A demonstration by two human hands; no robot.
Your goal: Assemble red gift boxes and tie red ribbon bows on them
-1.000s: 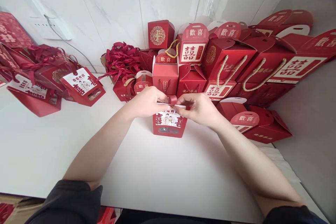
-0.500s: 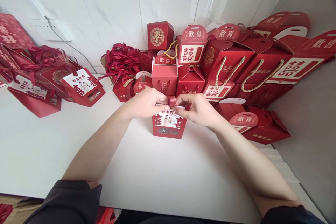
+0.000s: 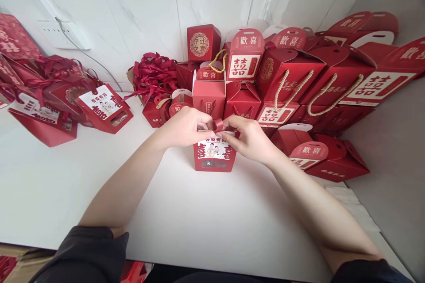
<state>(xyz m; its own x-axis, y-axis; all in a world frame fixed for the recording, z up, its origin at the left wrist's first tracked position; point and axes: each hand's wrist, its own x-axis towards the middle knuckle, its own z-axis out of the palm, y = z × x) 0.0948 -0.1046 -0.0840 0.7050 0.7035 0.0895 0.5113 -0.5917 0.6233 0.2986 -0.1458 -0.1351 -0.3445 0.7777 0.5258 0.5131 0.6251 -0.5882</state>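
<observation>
A red gift box [image 3: 214,166] with a white printed front and a small clear window stands upright on the white table. A loop of dark red ribbon [image 3: 218,124] rises at its top. My left hand [image 3: 191,127] comes in from the left, its thumb and fingers pinched on the ribbon at the box's top edge. From the other side my right hand [image 3: 247,136] also pinches the ribbon, its thumb just over the printed front. Fingers partly hide the top of the box, so the ribbon's ends cannot be made out.
Stacked red gift boxes [image 3: 292,75], several with rope handles, line the back and right. A heap of dark red ribbons [image 3: 154,75] sits behind my left hand. Ribboned boxes [image 3: 104,108] stand at left, below a wall socket [image 3: 64,35] with a cable.
Both hands stay at the box's top. The ribbon loop has shifted slightly between the fingers, and the view has moved a little.
</observation>
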